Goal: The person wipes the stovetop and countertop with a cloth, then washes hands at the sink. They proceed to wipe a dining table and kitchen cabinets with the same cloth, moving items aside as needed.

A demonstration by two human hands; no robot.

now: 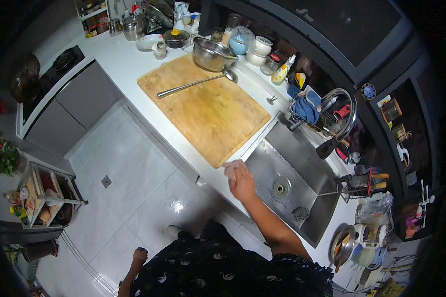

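My right hand (241,182) hovers over the counter's front edge, between the near corner of the wooden cutting board (212,111) and the stainless steel sink (293,163). Its fingertips are pale and blurred, so whether anything is in them is unclear. Down at my side, over the floor, hangs my left hand (140,255) with its fingers curled and nothing visible in it. A long-handled metal ladle (193,86) lies across the board. Its bowl end rests beside a steel basin (215,55) at the board's far corner.
A curved faucet (351,111) arches beside the sink, where a scouring pad (301,213) lies. Blue cloths (305,109) hang on a wire rack. Jars and a spray bottle (282,72) line the window ledge. A gas stove (59,68) and a shelf cart (48,196) stand left.
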